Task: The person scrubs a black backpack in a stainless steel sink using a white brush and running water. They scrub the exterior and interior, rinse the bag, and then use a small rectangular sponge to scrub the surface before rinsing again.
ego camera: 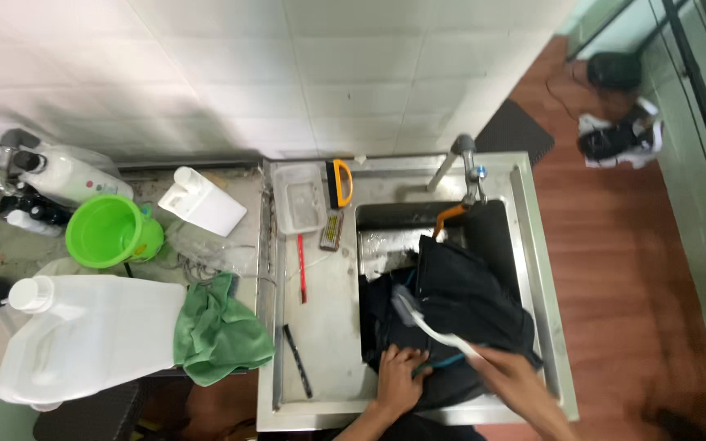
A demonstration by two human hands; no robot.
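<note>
Presently, the left hand [400, 377] presses flat, fingers spread, on the dark garment [459, 310] heaped in the steel sink [533, 245]; the right hand [507, 371] is closed around a white-handled brush [431, 325], its head resting on the garment; a green cloth [221, 331] lies well apart, left of the drainboard.

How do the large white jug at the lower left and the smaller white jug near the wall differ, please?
The large white jug lies on its side at the counter's near edge, beside the green cloth; the smaller white jug sits further back, next to the green bucket. The large one is far bulkier and looks translucent; the smaller looks opaque. Both are white plastic with white caps.
</note>
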